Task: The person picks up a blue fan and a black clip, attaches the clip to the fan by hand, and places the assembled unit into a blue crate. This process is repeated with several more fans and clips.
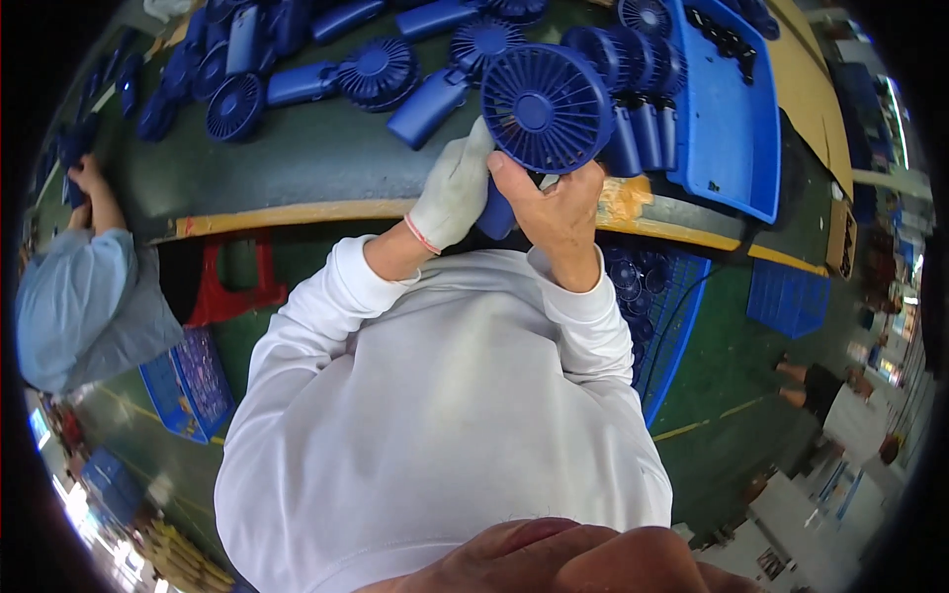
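A blue handheld fan (535, 114) with a round slatted grille is held up between my two hands, over the near edge of the bench. My left hand (455, 188), in a white glove, closes on the fan's handle from the left. My bare right hand (556, 203) grips it from the right, its thumb just under the grille. Part of the blue handle shows below, between my hands; the fingers behind it are hidden. Just left of the held fan, another blue fan (431, 107) lies on the bench.
Several blue fans (377, 71) lie across the far bench (326, 163). More stand in a row (645, 133) beside a blue tray (732, 148) with small black parts. A blue crate (677, 326) with round parts sits below. A co-worker (89, 287) works at the left.
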Demonstrator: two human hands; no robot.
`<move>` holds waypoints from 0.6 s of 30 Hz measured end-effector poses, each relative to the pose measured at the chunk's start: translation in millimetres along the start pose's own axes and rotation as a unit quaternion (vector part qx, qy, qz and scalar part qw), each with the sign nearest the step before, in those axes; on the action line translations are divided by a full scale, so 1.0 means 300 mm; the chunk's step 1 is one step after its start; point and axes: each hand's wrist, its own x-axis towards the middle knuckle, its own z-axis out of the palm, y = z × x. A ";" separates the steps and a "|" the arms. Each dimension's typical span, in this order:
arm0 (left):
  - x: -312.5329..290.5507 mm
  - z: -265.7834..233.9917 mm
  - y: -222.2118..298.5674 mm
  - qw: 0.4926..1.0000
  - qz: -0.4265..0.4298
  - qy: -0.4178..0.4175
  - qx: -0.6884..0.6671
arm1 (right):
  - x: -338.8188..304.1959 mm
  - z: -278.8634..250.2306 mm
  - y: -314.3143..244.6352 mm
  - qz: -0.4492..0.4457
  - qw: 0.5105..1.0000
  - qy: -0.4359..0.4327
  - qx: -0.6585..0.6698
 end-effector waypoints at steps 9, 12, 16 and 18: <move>0.172 -0.142 0.016 0.875 0.132 -0.051 0.464 | 0.117 -0.214 0.154 -0.093 0.907 0.018 -0.411; 0.170 -0.138 -0.018 0.868 0.161 -0.061 0.466 | 0.120 -0.215 0.160 -0.021 0.881 -0.039 -0.471; 0.191 -0.132 -0.045 0.883 0.150 -0.052 0.442 | 0.124 -0.207 0.151 0.017 0.878 -0.074 -0.473; 0.196 -0.136 -0.045 0.881 0.134 -0.063 0.449 | 0.120 -0.211 0.154 0.024 0.881 -0.078 -0.466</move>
